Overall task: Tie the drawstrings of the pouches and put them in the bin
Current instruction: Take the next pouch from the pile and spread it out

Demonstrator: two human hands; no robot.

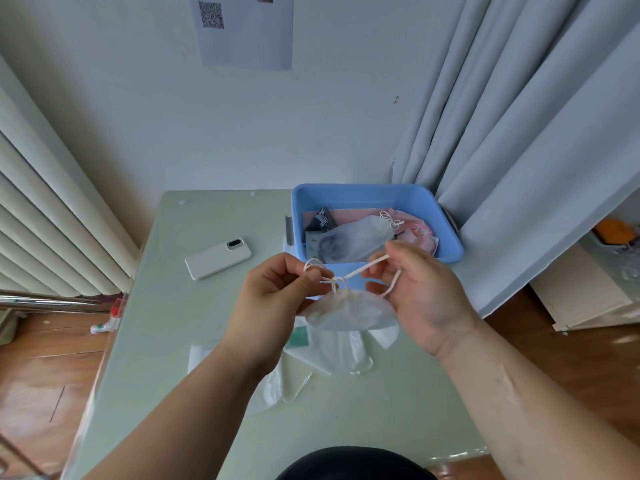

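A white pouch (349,311) hangs in the air between my hands above the table. Its white drawstring (360,270) is crossed into a knot just above the gathered mouth. My left hand (277,299) pinches a loop of the string at the left of the knot. My right hand (422,289) pinches the other string end and holds it out to the right. Behind the hands stands a blue bin (446,233) holding several pouches, the top one white with a tied bow. More white pouches (332,355) lie flat on the table under my hands.
A white phone (218,258) lies on the pale green table (166,341) at the left. A radiator is at the far left, grey curtains at the right, wooden floor on both sides. The bin sits at the table's back right corner.
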